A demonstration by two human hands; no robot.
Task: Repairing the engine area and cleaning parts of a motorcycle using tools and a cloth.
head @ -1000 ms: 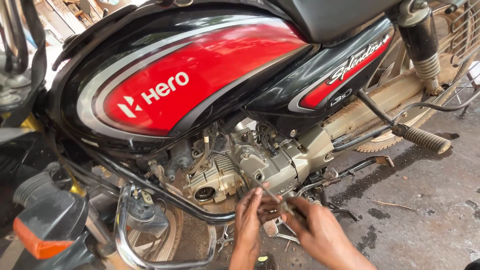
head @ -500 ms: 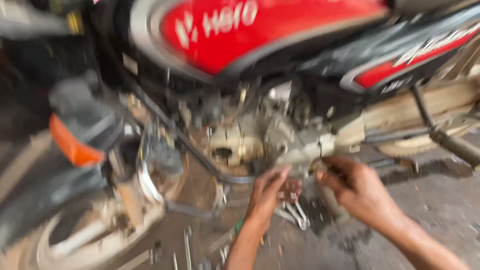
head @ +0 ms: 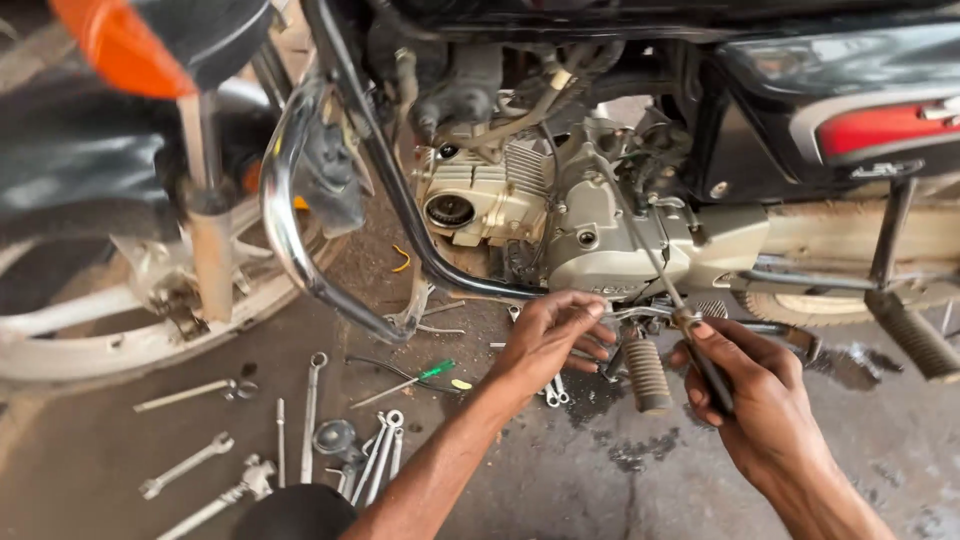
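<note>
Both hands lowered: right hand (head: 762, 400) grips screwdriver (head: 668, 290); left hand (head: 552, 335) cupped under engine (head: 590, 225).

Engine (head: 590, 225) matt cast metal, guard bar (head: 285, 225) glossy chrome, footpeg (head: 648, 375) ribbed rubber, spanners (head: 380, 455) bare steel, floor (head: 600, 480) rough concrete w/ oil.

The motorcycle's tank and seat were cut off by the top edge, and its red side panel (head: 880, 125) ran out at the right. The orange indicator lamp (head: 120, 45) and front wheel (head: 130, 330) were blurred. The screwdriver (head: 660, 270) had its handle hidden inside the right hand (head: 760, 395); its tip was lost among engine (head: 590, 220) parts. What the left hand's (head: 550, 335) fingertips touched could not be told.
</note>
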